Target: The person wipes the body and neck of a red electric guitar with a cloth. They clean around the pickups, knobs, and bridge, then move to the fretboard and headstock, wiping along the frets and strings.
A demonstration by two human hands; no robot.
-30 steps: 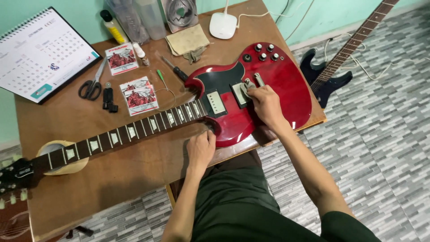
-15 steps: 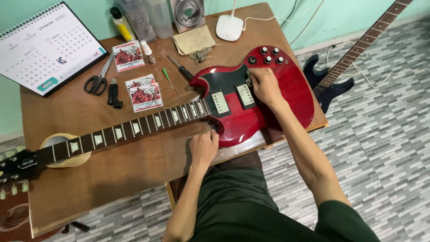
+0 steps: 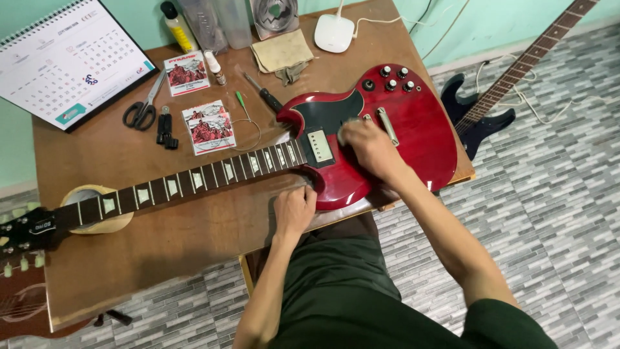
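Sliding left off the bridge, the right hand (image 3: 365, 145) now sits blurred over the pickups. Brown wooden worktop (image 3: 194, 226), grey tiled floor (image 3: 549, 194), green wall. Glossy red guitar (image 3: 413, 129) lies flat across the worktop, neck pointing left. Right grip: cannot tell. Left hand (image 3: 294, 210) curls loosely against the body's lower edge, grasping nothing.
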